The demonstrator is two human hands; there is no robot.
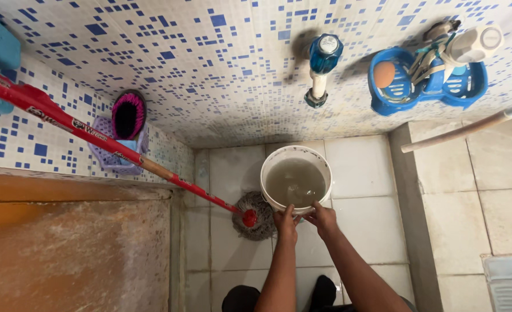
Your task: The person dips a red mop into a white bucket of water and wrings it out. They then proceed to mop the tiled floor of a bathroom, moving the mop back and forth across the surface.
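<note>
Left of the bucket (296,182), a red-handled mop (255,216) leans against the tiled wall, its head on the floor touching the bucket's side. The left hand (285,222) and right hand (321,218) both grip the bucket's near rim, fingers apparently curled over it. The bucket stands on the floor below the tap (322,66), holding murky water. Lifting it would need a firm, level hold.

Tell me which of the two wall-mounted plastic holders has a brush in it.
The purple basket on the left wall holds the pink and black brush. The blue rack on the far wall carries an orange soap instead.
</note>
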